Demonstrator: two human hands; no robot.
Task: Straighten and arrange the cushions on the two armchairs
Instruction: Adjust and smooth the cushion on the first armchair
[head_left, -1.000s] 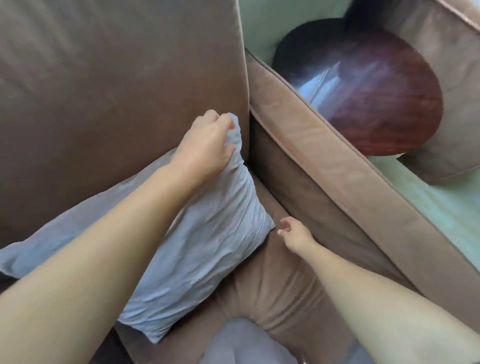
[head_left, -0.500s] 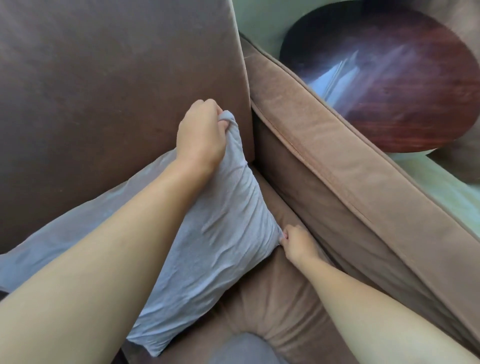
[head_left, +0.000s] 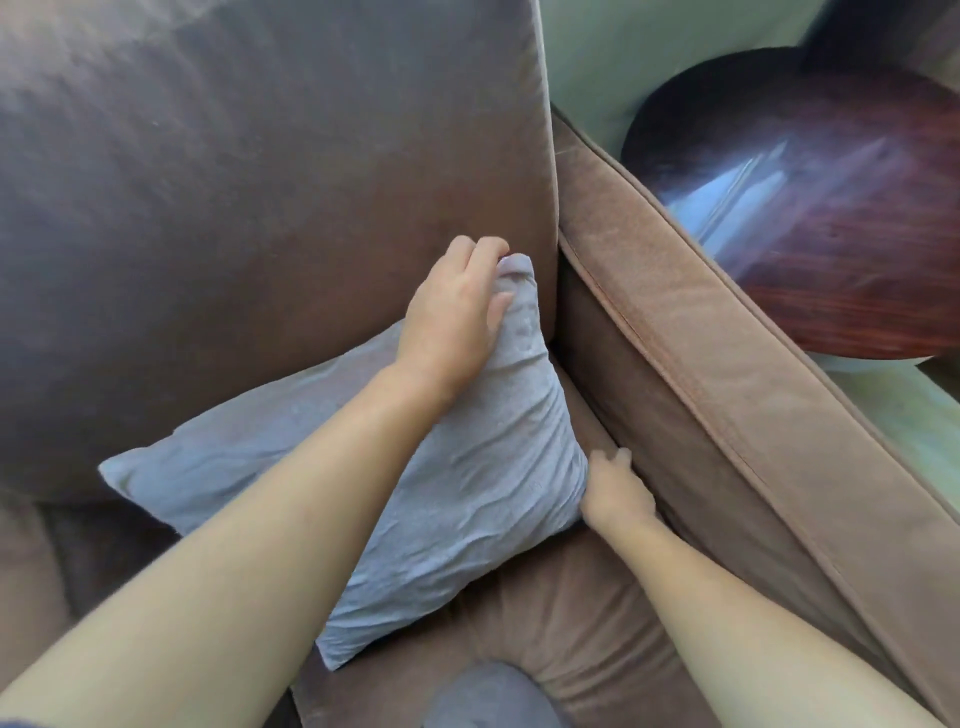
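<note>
Left hand (head_left: 457, 317) over grey cushion's (head_left: 457, 467) top corner, right hand (head_left: 615, 491) at its side, against brown armchair (head_left: 260, 208).

**Browns, a pale grey-blue, and dark red wood**

The cushion (head_left: 457, 467) is a plain, pale grey-blue, creased all over, no print. The armchair (head_left: 260, 208) is brown: its back a dusky, darker shade, its arm (head_left: 727, 415) a lighter tan. The round side table (head_left: 831, 218) is dark reddish wood with streaky grain and a pale glare.
</note>
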